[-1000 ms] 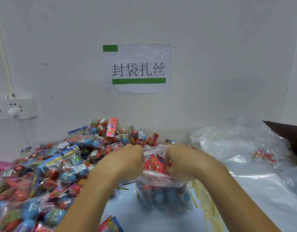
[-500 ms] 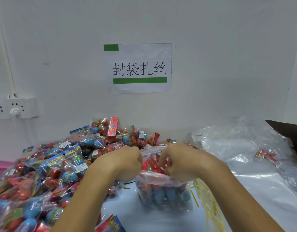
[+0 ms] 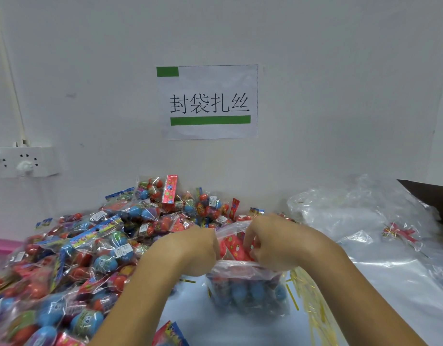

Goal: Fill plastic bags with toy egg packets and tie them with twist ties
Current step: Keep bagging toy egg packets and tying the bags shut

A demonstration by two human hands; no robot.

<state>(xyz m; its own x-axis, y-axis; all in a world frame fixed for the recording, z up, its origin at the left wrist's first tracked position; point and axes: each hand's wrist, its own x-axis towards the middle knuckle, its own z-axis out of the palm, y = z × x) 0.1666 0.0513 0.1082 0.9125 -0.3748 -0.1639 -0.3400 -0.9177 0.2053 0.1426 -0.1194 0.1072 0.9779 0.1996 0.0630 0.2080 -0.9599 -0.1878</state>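
Near the centre of the table, the filled plastic bag [image 3: 248, 283] is being pinched at its mouth by the left hand [image 3: 193, 250] and right hand [image 3: 273, 243], seemingly being gathered for tying; twist ties [image 3: 308, 295] are lying just right.

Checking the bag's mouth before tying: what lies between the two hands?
In the head view, red packet header cards stick up between the left hand and right hand, inside the gathered top of the plastic bag both hands grip.
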